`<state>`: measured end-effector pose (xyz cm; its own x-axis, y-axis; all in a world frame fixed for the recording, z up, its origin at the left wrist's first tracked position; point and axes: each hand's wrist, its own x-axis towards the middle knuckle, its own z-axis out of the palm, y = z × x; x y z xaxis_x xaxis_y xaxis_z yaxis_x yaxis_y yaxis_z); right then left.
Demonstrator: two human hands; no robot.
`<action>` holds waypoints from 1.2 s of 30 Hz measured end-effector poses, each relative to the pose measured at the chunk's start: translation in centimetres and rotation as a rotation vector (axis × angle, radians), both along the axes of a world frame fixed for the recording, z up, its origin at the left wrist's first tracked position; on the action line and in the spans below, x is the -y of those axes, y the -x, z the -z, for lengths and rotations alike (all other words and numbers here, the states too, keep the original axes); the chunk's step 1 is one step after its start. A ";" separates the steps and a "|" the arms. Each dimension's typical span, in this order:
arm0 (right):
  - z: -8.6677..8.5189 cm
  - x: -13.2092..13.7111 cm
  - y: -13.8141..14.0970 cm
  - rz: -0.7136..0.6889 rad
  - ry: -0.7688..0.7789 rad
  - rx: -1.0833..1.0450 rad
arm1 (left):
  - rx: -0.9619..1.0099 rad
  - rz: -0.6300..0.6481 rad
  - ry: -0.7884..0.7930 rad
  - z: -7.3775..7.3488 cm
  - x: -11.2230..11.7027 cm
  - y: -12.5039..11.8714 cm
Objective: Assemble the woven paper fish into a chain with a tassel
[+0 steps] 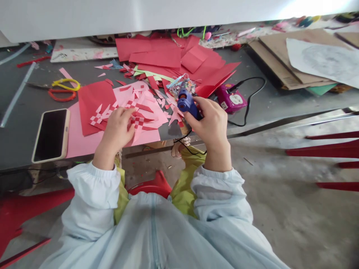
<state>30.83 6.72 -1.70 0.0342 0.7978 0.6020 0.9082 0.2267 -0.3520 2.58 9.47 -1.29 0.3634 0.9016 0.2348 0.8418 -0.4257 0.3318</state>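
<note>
1. Nearest, below both hands, a red stool [153,185] shows between the person's knees, under the pale blue sleeves [95,186].
2. The left hand [119,127] lies at the table [17,123] edge with its fingers curled down on a woven paper piece [139,121] of red and pink strips. I cannot tell whether it pinches the piece or only presses on it.
3. The right hand [213,127] is closed around a blue glue gun [186,104], held just above the table edge with its nozzle toward the left hand, near the woven piece.
4. Under the left hand lies a pink sheet [81,142]. A phone [52,134] lies face up, well left of that hand.
5. Just right of the right hand sits a pink power strip [231,99] with a black cord [252,89].
6. Beyond the left hand, scissors [63,89] with yellow and red handles lie on the table.
7. Farther beyond both hands, red paper sheets [168,56] are heaped together.
8. Far right of the right hand, cardboard [280,48] is stacked.
</note>
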 end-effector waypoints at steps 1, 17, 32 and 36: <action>0.0 -0.1 0.1 -0.007 -0.005 -0.005 | 0.025 -0.003 0.012 -0.1 0.0 -0.1; 0.0 -0.6 1.5 -0.058 0.014 -0.013 | 1.020 -0.324 0.160 -2.8 1.6 2.9; 0.6 0.1 3.4 -0.207 0.065 0.127 | 1.089 -0.803 0.025 -5.1 5.4 11.9; 0.9 -0.1 3.3 -0.222 0.068 0.123 | 0.946 -0.832 0.088 -5.6 5.5 10.8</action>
